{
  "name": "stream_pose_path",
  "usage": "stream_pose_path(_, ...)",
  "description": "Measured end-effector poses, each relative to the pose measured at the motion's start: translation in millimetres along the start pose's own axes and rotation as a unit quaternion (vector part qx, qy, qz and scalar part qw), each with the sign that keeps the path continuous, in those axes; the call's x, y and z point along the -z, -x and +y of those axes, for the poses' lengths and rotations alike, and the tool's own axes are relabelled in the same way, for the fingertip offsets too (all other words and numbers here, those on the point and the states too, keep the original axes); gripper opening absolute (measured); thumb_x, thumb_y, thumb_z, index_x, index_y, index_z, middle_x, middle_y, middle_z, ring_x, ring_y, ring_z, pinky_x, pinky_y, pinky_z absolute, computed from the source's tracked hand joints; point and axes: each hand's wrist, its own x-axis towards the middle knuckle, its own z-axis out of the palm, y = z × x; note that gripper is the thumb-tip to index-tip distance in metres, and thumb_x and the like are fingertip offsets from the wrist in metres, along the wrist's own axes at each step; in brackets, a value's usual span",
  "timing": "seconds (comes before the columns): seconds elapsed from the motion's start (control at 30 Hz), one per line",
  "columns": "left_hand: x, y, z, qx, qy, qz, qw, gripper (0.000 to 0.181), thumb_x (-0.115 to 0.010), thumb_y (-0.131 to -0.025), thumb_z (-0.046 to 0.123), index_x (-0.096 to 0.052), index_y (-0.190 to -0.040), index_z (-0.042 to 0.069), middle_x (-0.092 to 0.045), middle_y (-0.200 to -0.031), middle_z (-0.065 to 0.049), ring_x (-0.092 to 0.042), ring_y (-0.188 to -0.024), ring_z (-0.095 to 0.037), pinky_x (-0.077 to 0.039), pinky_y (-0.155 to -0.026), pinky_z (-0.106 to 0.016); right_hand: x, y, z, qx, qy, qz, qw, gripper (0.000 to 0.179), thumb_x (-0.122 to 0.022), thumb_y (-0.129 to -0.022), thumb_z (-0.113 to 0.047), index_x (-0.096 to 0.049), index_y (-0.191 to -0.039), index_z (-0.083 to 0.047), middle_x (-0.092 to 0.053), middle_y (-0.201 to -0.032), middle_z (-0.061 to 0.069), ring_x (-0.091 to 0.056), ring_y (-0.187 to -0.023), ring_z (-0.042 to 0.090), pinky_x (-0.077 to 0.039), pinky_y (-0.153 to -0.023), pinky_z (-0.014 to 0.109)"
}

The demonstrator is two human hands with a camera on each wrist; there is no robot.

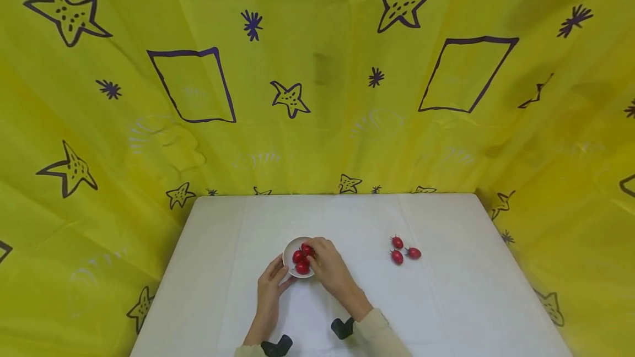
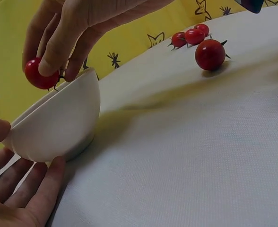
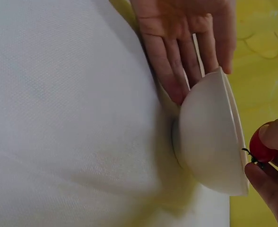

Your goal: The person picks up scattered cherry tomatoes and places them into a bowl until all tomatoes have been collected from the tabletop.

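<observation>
A small white bowl (image 1: 290, 255) (image 2: 58, 125) stands on the white cloth near the middle, with several red cherry tomatoes (image 1: 301, 268) inside. My left hand (image 1: 269, 291) holds it from the left, thumb at the rim and fingers against the lower side, as the left wrist view shows. Over the opposite rim, my right hand (image 1: 331, 268) pinches one cherry tomato (image 2: 35, 74) (image 3: 261, 145) between thumb and fingers. Its green stem points toward the bowl's edge in the right wrist view. The bowl's inside is hidden in both wrist views.
A loose group of cherry tomatoes (image 1: 413, 253) lies right of the bowl, beyond the right hand. The white-covered table (image 1: 476, 291) meets a yellow curtain (image 1: 327, 142) with drawn stars behind and at both sides. A black device (image 1: 342, 328) sits at each wrist.
</observation>
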Motion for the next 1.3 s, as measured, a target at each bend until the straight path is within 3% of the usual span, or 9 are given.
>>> stream_pose_path(0.13, -0.4, 2.0, 3.2, -0.005, -0.003, 0.0, 1.0, 0.054, -0.058, -0.107, 0.018, -0.044, -0.154, -0.005, -0.045, -0.158, -0.031, -0.051, -0.143, -0.046, -0.064, -0.099, -0.042, -6, -0.9, 0, 0.033, 0.035, -0.016, 0.9987, 0.029, -0.073, -0.095, -0.002, -0.07, -0.123, -0.003, -0.068, -0.124, 0.011, -0.064, -0.113, 0.027, -0.064, -0.1, 0.038)
stream_pose_path(0.33, -0.8, 2.9, 3.7, 0.0, 0.001, 0.004, 1.0, 0.053, -0.058, -0.107, 0.015, -0.044, -0.153, -0.005, -0.045, -0.159, -0.031, -0.051, -0.143, -0.046, -0.064, -0.099, -0.042, -13, -1.1, 2, 0.068, 0.057, -0.01, 0.996, 0.019, -0.072, -0.094, 0.001, -0.074, -0.112, -0.003, -0.069, -0.111, 0.009, -0.066, -0.103, 0.023, -0.066, -0.093, 0.035)
stream_pose_path(0.63, 0.0, 2.4, 2.1, 0.001, -0.005, 0.005, 1.0, 0.053, -0.059, -0.107, 0.016, -0.045, -0.154, -0.005, -0.045, -0.158, -0.031, -0.053, -0.141, -0.046, -0.064, -0.098, -0.041, -13, -0.7, 4, 0.045, 0.04, -0.012, 0.9981, 0.02, -0.073, -0.093, 0.001, -0.073, -0.112, -0.005, -0.07, -0.111, 0.008, -0.066, -0.102, 0.023, -0.066, -0.092, 0.035)
stream_pose_path(0.97, 0.7, 0.2, 0.7, -0.002, -0.012, 0.006, 0.9999, 0.055, -0.061, -0.106, 0.019, -0.045, -0.154, -0.003, -0.045, -0.159, -0.029, -0.052, -0.142, -0.044, -0.064, -0.1, -0.039, -2, 7.0, 2, -0.012, -0.017, -0.002, 0.9998, 0.023, -0.073, -0.093, 0.0, -0.073, -0.115, -0.009, -0.072, -0.114, 0.006, -0.067, -0.106, 0.022, -0.066, -0.093, 0.037)
stream_pose_path(1.3, 1.2, -3.3, -2.6, 0.003, -0.027, 0.01, 0.9996, 0.056, -0.062, -0.105, 0.021, -0.047, -0.154, 0.0, -0.048, -0.157, -0.028, -0.055, -0.141, -0.043, -0.064, -0.1, -0.038, 15, 25.3, 10, -0.005, -0.085, -0.007, 0.9964, 0.035, -0.075, -0.092, 0.0, -0.07, -0.126, -0.007, -0.072, -0.123, 0.005, -0.068, -0.107, 0.022, -0.065, -0.094, 0.035)
